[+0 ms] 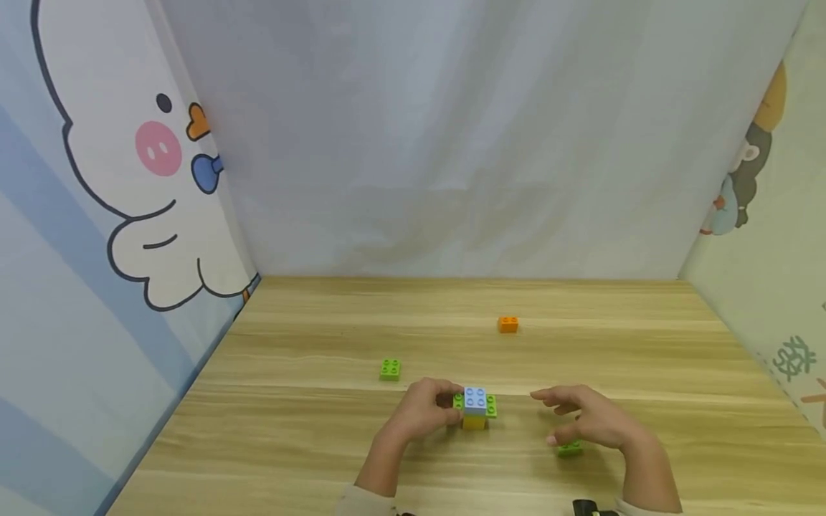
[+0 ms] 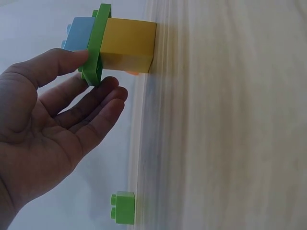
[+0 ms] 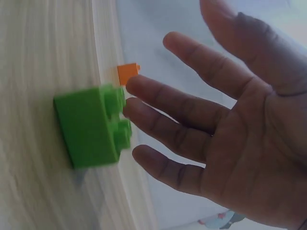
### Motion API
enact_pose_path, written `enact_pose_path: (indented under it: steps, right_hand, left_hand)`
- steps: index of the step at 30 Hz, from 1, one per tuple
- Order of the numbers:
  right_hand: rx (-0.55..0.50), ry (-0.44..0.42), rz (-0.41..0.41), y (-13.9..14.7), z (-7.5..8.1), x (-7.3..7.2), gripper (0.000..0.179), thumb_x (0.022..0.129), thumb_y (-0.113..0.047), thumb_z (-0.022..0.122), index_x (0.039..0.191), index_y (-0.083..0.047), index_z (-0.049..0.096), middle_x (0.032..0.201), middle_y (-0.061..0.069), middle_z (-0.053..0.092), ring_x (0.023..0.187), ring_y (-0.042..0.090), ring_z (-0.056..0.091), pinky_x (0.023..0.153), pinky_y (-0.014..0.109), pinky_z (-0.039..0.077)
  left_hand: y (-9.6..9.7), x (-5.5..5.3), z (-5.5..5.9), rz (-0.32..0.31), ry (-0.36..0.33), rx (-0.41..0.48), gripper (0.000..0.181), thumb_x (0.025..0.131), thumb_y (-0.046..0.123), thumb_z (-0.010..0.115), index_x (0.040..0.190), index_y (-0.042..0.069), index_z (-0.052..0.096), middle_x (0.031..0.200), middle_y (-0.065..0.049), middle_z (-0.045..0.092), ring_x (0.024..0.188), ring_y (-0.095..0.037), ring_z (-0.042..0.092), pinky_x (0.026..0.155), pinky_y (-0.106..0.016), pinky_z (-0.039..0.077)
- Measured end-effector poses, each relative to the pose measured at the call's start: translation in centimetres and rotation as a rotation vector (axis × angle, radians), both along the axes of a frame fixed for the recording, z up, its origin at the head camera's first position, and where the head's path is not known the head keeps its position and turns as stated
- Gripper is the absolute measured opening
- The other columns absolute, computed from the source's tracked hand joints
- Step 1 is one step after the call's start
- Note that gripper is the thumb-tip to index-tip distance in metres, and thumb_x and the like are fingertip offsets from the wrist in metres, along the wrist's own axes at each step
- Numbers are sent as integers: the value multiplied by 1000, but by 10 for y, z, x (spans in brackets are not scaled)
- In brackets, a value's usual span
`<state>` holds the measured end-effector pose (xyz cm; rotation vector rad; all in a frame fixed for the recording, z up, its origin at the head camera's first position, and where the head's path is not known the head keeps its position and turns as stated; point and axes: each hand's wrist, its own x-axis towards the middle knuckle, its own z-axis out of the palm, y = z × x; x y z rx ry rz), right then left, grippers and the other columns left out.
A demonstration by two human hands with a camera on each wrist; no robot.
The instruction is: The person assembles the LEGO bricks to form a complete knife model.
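A small stack of toy building bricks stands on the wooden table, with a yellow brick at the bottom. A flat green plate lies across it, and a light blue brick tops the stack. My left hand pinches the end of the green plate between thumb and fingers. To the right, my right hand hovers with fingers spread and nothing in its grasp. Just below it sits a green brick, partly covered by the hand in the head view.
Another green brick lies to the left, beyond the left hand. An orange brick is farther back on the table. A pale curtain hangs along the back edge, with printed cloth at both sides.
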<state>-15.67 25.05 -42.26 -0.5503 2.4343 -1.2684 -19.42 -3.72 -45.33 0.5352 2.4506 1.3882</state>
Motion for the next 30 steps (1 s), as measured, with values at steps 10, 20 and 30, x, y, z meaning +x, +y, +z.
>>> enact_pose_path:
  steps: [10, 20, 30]
  right_hand:
    - [-9, -86, 1, 29, -13, 8, 64, 73, -15, 76, 129, 4, 50, 124, 28, 50, 111, 47, 47, 87, 61, 38]
    - [-54, -125, -2, 41, -27, 8, 56, 72, -6, 75, 122, 5, 54, 109, 15, 53, 96, 29, 48, 78, 40, 45]
    - [8, -59, 10, 33, -31, 2, 44, 67, -6, 77, 108, -1, 61, 91, 8, 56, 83, 24, 49, 70, 28, 40]
  left_hand:
    - [0, 2, 0, 15, -23, 3, 36, 75, 4, 72, 111, 0, 65, 94, -1, 64, 83, -14, 56, 75, -32, 48]
    - [-2, 0, 0, 16, -34, 17, 37, 76, 4, 72, 112, 0, 65, 98, -2, 64, 86, -15, 56, 77, -33, 48]
    - [-1, 1, 2, 9, -22, 29, 36, 76, 3, 71, 112, -1, 65, 95, -1, 64, 84, -15, 57, 75, -31, 49]
